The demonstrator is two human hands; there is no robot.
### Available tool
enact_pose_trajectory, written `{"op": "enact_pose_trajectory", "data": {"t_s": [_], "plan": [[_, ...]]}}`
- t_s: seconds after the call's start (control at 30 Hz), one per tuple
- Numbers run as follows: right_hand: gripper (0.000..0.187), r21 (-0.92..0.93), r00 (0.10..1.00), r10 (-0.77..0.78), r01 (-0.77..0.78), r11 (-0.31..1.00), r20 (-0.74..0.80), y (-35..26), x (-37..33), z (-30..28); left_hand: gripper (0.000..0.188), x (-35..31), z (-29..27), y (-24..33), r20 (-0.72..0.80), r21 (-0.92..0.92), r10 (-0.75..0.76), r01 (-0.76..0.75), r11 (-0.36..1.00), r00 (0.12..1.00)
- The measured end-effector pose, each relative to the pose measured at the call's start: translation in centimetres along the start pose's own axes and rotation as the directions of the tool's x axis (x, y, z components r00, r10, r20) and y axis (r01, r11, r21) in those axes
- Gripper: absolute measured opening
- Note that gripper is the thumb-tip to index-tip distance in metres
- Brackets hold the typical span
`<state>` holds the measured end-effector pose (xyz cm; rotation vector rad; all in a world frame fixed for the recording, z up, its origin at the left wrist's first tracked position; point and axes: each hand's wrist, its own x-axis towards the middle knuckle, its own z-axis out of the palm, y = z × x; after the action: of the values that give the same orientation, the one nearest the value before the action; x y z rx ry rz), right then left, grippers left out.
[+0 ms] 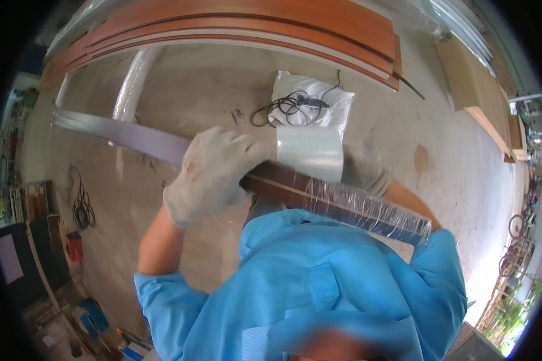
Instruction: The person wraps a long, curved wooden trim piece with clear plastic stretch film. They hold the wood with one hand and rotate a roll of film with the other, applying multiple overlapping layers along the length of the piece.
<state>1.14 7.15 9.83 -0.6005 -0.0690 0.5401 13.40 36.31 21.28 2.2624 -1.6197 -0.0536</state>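
A long, narrow brown board (283, 184) slants across in front of my body, its far-left stretch catching a pale sheen. Clear stretch film (367, 204) is wound in wrinkled layers over its right part. My left hand (214, 171), in a pale work glove, is closed over the board near its middle. Just beyond the board is a wide roll of stretch film (310, 149). My gloved right hand (367, 173) is at the right end of this roll, closed on it; the fingers are partly hidden and in shade. The right forearm passes behind the wrapped end.
Orange-brown panels (253, 30) lie stacked across the far side. A silvery sack (343, 105) with a coiled black cable (292, 108) on it is on the floor. Cardboard packaging (476, 90) stands far right, and another cable (83, 207) lies left.
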Motion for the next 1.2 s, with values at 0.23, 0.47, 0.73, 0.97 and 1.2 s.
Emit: {"op": "enact_pose_trajectory", "data": {"t_s": [0.23, 0.47, 0.73, 0.97, 1.2], "plan": [[0.102, -0.558, 0.983, 0.09, -0.165, 0.813, -0.159, 9.0, -3.7, -1.0, 0.049, 5.4, 2.9, -3.5, -0.023, 0.081, -0.062, 0.063, 0.995, 0.998], [0.128, 0.281, 0.984, -0.175, 0.157, 0.947, 0.038, 3.4, -1.8, 5.5, 0.034, 4.2, 8.1, -5.6, -0.259, 0.006, 0.13, -0.133, 0.991, 0.957], [0.14, -0.13, 0.956, -0.214, 0.191, 0.973, -0.203, -3.6, 2.5, 6.0, 0.032, 0.7, 8.2, -3.4, 0.112, -0.029, 0.008, -0.004, 1.0, 0.994], [0.129, 0.077, 0.993, 0.04, -0.032, 0.997, -0.115, -2.8, 3.9, 1.4, 0.034, 0.2, 5.6, -2.4, 0.073, -0.064, 0.022, -0.018, 0.998, 0.997], [0.154, -0.172, 0.942, 0.3, -0.323, 0.931, -0.148, -0.5, 3.1, -3.3, 0.033, 1.4, 4.3, -2.3, 0.076, -0.053, -0.018, 0.022, 0.998, 0.997]]}}
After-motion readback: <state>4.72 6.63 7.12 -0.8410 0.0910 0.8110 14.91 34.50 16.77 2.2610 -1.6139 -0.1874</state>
